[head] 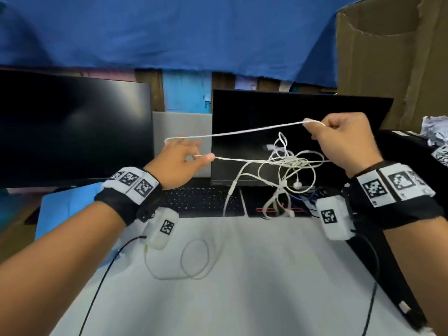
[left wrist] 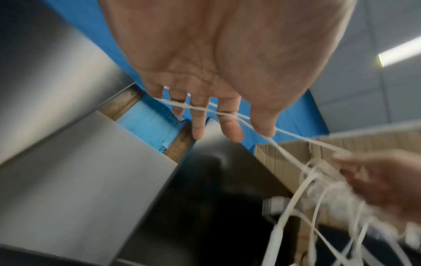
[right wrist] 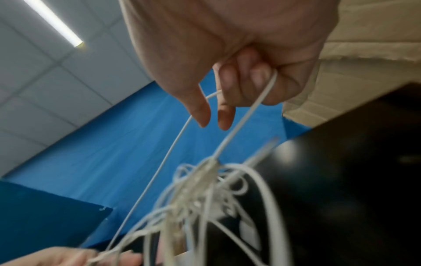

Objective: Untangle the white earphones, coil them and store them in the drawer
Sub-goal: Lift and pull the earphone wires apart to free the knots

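Observation:
The white earphones [head: 288, 163] hang in a tangle in the air between my hands, in front of the right screen, and loose ends dangle down to the keyboard's right end. My right hand [head: 344, 139] grips the cord in a fist, with a strand coming out of the curled fingers [right wrist: 257, 75]. A long loop of cord [head: 232, 134] runs taut to my left hand [head: 181, 156]. It passes round the straight, spread fingers [left wrist: 198, 122] and over the thumb. No drawer is in view.
A dark monitor [head: 72, 129] stands at the left and a second dark screen [head: 242, 117] behind the tangle. A black keyboard [head: 201, 200] lies below them on the grey table [head: 266, 275]. A thin white cable loop [head: 194, 260] lies on the table. Cardboard [head: 392, 61] stands at the back right.

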A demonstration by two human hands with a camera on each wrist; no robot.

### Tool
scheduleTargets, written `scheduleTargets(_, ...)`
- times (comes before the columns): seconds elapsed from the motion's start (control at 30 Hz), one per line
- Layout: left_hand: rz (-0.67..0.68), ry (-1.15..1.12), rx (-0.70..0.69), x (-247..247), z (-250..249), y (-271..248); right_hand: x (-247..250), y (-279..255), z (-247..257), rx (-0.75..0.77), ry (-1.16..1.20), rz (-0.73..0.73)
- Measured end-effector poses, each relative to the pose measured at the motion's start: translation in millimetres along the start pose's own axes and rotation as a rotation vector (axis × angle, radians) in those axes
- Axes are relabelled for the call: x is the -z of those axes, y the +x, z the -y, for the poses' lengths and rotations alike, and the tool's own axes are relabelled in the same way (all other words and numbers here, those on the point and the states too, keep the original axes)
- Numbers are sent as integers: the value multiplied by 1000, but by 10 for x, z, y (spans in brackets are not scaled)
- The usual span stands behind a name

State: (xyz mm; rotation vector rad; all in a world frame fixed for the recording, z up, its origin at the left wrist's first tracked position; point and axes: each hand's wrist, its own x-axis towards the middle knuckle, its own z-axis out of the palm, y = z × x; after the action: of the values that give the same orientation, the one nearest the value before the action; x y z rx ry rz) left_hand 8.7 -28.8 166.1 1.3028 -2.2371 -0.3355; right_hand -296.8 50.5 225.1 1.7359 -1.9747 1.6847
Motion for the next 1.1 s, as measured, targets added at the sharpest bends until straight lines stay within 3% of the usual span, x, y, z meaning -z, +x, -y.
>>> scheduleTargets(0.13, -139, -252, 12, 143, -161, -4, -82, -81, -3, -97, 188, 199)
scheduleTargets(0.27, -304, -74, 24, 345, -210, 29, -71, -136, -21, -235, 324, 275)
scheduleTargets(0.37, -306, -4, 28, 419, -186, 31, -10, -151, -67, -263, 349, 315)
scheduleTargets(0.6, -344, -94, -43, 465, -361, -12, 21, -186, -207, -334, 388, 437)
scheduleTargets(0.8, -244, -140, -38, 467, -367, -6, 87, -274, -218, -371, 585, 595)
scheduleTargets(1.0, 51, -150, 175, -163, -22, 43, -199, -399, -532, -436, 373, 608)
scheduleTargets(1.1, 97, -58, 221, -508, 191, 62, -415, -421, -774, -515, 325, 555)
